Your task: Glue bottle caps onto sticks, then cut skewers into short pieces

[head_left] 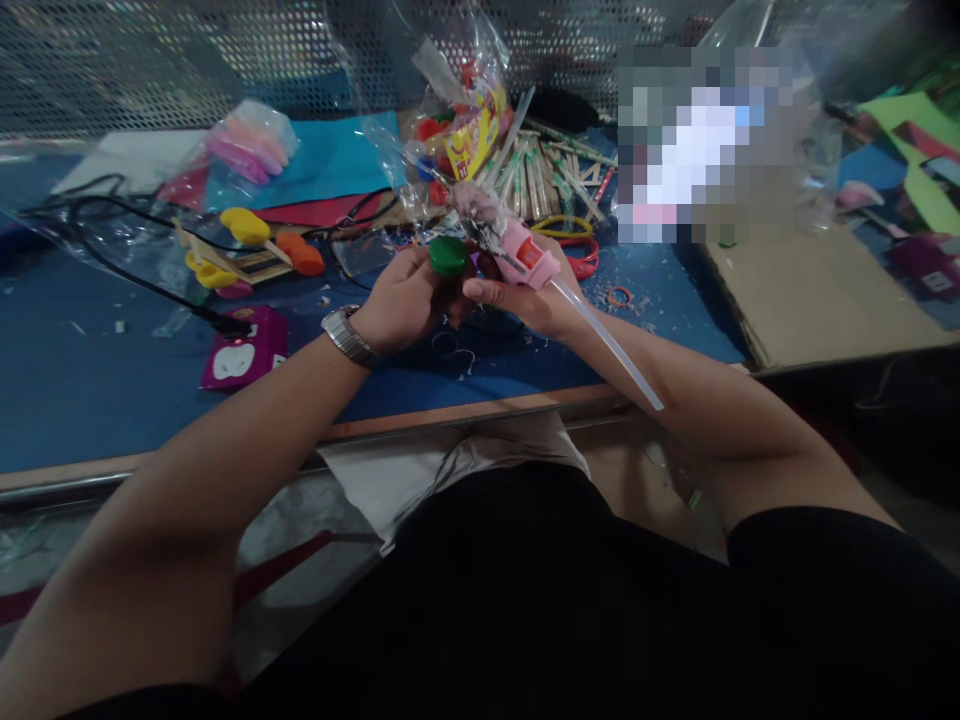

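A round green cap (448, 257) is pinched in the fingers of my left hand (403, 303), above the blue table. Close beside it on the right, my right hand (536, 298) is wrapped round a pink glue gun (523, 250). A long clear glue stick (615, 347) sticks out of the gun's back end over my right forearm. The gun's front is smeared with grey residue and points up and left. The lower fingers of both hands are partly hidden.
A purple power box (244, 350) with a black cable stands left on the blue table (112, 350). Behind it lies a wooden stick frame (255, 264) with coloured caps. Bundled sticks (529, 175) lie behind my hands; cardboard (817, 300) is at the right.
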`<state>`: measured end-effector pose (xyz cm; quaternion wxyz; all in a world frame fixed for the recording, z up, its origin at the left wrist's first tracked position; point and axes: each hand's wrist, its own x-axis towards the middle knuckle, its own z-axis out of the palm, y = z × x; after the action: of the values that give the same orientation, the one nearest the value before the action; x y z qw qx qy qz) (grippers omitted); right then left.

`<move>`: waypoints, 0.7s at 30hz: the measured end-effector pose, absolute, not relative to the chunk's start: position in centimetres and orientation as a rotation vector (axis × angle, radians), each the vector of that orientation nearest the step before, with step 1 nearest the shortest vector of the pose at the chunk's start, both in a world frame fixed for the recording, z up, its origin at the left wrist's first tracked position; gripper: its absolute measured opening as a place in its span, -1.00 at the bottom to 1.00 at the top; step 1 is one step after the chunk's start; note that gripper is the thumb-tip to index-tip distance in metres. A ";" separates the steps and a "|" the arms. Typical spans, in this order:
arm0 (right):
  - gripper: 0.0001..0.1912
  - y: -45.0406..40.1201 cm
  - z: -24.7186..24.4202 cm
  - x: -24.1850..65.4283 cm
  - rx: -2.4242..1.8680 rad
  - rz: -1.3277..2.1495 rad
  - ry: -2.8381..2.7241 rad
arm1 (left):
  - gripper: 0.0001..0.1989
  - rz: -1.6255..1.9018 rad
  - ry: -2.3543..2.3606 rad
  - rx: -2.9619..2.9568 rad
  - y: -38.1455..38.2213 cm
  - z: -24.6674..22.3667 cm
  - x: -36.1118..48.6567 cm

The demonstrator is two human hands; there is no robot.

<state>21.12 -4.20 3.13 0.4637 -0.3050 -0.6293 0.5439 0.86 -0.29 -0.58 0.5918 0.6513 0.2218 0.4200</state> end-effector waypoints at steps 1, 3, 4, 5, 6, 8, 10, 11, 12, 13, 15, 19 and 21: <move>-0.30 -4.2 3.1 21.0 -0.726 1.351 -1.542 | -0.40 0.984 0.510 1.532 -0.3 -0.7 0.9; -0.35 -4.2 3.1 20.8 -0.712 1.302 -1.546 | -0.39 1.011 0.531 1.541 -0.4 -0.8 1.2; -0.36 -4.2 3.1 20.8 -0.725 1.272 -1.533 | -0.39 1.024 0.551 1.535 -0.5 -0.7 1.3; -0.37 -4.2 3.0 20.7 -0.732 1.249 -1.522 | -0.39 1.035 0.573 1.530 -0.6 -0.7 1.5; -0.38 -4.1 3.0 20.7 -0.733 1.233 -1.517 | -0.39 1.042 0.594 1.527 -0.6 -0.6 1.7; -0.41 -4.0 2.8 20.7 -0.728 1.203 -1.514 | -0.40 1.058 0.622 1.531 -0.6 -0.6 1.8; -0.44 -3.8 2.5 20.8 -0.734 1.167 -1.513 | -0.45 1.092 0.634 1.531 -0.4 -0.8 1.8; -0.47 -3.7 2.3 20.8 -0.740 1.147 -1.513 | -0.47 1.112 0.631 1.520 -0.2 -0.9 1.8; -0.50 -3.7 2.2 20.9 -0.744 1.128 -1.521 | -0.49 1.127 0.624 1.504 -0.1 -1.0 1.8; -0.53 -3.6 2.1 21.0 -0.744 1.107 -1.536 | -0.51 1.139 0.617 1.484 0.1 -1.1 1.7; -0.58 -3.5 1.9 21.0 -0.734 1.068 -1.587 | -0.52 1.143 0.605 1.440 0.3 -1.3 1.7; -0.60 -3.5 1.9 21.0 -0.798 1.025 -1.665 | -0.46 1.160 0.585 1.401 0.1 -1.2 1.8; -0.55 -3.5 1.9 20.9 -0.833 1.019 -1.682 | -0.43 1.171 0.582 1.427 0.0 -1.1 1.8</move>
<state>20.94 -3.50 1.93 0.4820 -0.3418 -0.6899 0.4181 1.79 -0.01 -1.11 0.5672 0.6073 0.2475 0.4982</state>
